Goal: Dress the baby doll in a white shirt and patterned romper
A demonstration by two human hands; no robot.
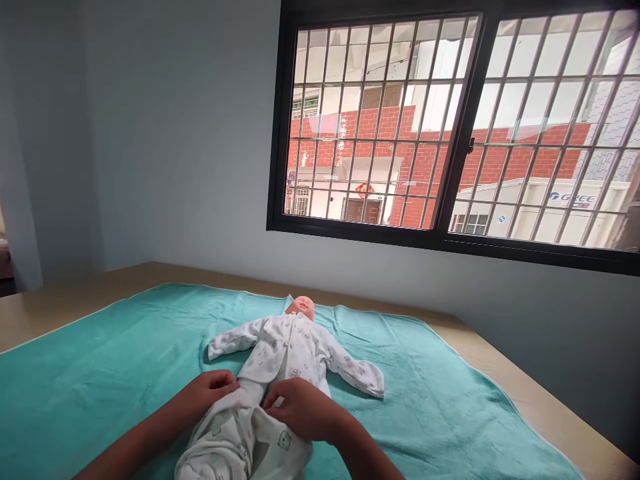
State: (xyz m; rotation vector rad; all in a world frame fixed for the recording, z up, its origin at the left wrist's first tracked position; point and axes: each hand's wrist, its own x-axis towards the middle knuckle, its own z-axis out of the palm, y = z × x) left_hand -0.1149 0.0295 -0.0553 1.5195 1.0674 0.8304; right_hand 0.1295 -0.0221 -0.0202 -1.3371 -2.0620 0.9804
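Observation:
A baby doll (303, 307) lies on its back on a teal blanket (125, 353), its head toward the wall. It wears a white printed top (285, 343) with both sleeves spread out to the sides. White printed trousers (225, 433) cover its legs, nearest to me. My left hand (215, 390) is closed at the left side of the trousers' waist, pinching the cloth there. On the other side, my right hand (303, 407) has thumb and fingers pinched on the trousers' fabric near the waist, below the top's hem. The doll's feet are not visible.
The blanket lies on a pale wooden table (475, 340), whose edge runs along a grey wall (190, 147). Above it is a black-framed window (445, 240) with metal bars. A wall corner stands at the far left.

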